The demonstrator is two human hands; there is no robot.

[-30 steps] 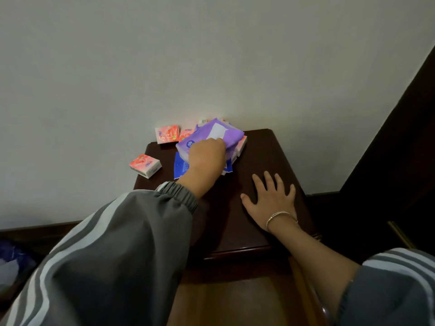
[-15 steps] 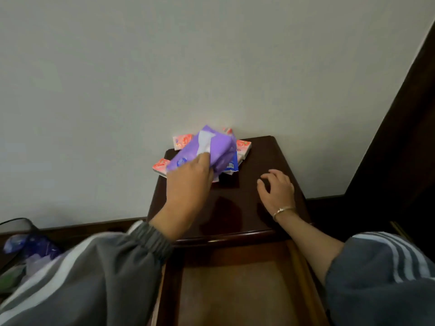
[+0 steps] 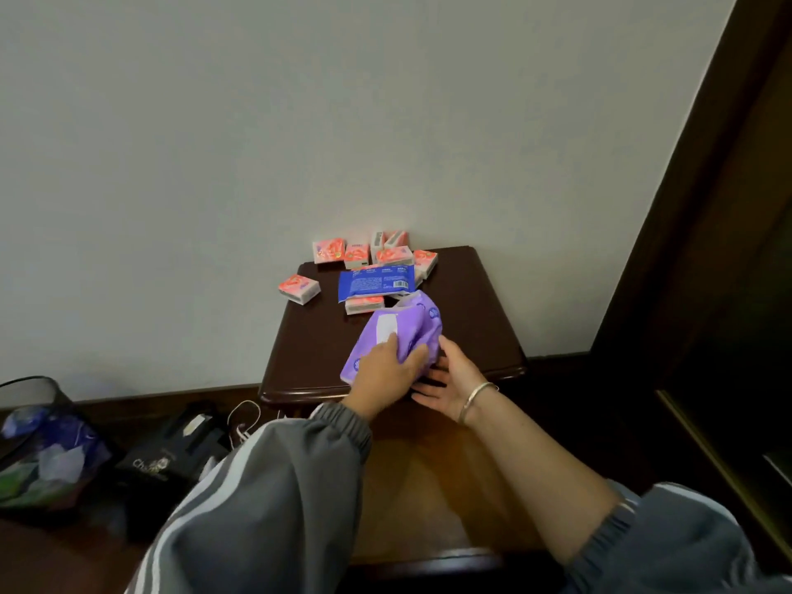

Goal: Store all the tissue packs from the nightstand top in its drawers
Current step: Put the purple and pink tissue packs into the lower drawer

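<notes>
Pulled from the pile (image 3: 377, 267), purple pack (image 3: 413, 332) is gripped by left hand (image 3: 385, 373), right hand (image 3: 450, 379) spread open beside it.

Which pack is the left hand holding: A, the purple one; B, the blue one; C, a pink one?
A: the left hand grips the purple pack, while the blue pack and pink packs lie on the nightstand.

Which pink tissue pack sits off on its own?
The pink pack at the left edge of the nightstand, left of the blue pack; the others bunch around that one.
</notes>
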